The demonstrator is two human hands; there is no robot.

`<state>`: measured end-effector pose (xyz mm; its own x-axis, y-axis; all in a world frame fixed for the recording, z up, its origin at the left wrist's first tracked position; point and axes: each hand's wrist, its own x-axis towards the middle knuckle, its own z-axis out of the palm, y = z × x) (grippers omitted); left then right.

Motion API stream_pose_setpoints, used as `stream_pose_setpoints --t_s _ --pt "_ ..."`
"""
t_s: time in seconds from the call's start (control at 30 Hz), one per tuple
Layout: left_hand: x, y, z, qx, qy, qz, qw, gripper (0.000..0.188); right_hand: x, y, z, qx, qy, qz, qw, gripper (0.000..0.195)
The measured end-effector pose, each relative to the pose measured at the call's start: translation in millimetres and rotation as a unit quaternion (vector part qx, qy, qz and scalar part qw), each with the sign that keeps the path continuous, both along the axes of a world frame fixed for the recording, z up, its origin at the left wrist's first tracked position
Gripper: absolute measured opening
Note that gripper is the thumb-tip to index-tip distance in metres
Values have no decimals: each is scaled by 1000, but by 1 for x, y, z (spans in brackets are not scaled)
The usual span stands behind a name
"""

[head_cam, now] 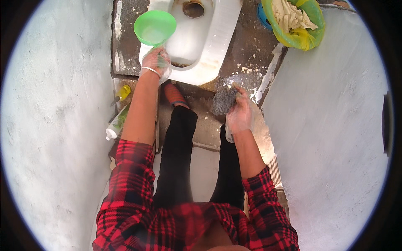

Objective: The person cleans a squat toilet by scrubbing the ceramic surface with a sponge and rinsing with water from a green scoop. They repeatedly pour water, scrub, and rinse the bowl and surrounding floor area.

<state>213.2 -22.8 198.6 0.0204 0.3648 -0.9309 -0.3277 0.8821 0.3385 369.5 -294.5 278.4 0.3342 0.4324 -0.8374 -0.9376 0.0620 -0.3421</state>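
My left hand point(156, 62), in a clear plastic glove, grips the handle of a green plastic dipper point(155, 27). The dipper is over the left rim of a white ceramic squat toilet point(216, 47). Brown stains mark the toilet's drain hole point(193, 10), its near inner end and its front right corner. My right hand point(240, 109), also gloved in clear plastic, holds a grey steel wool scourer point(224, 101). The scourer is in front of the toilet's near right corner, apart from the dipper.
A bin lined with a yellow bag point(309, 40) holds crumpled paper point(290, 15) at the far right. Two bottles, one yellow point(123, 92) and one white and green point(116, 126), lie by the left wall point(62, 94). A step edge runs before the toilet.
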Motion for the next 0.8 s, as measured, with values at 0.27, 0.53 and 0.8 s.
stream_pose_setpoints --t_s 0.27,0.53,0.8 --pt "-22 -48 18 35 64 -3 997 17 -6 -12 -4 12 25 -22 999 40" --pt "-81 -102 27 6 92 -68 993 7 -6 31 -48 22 -40 46 998 45" --pt "-107 -135 37 -13 42 -54 998 27 5 104 -90 -62 -103 73 990 38"
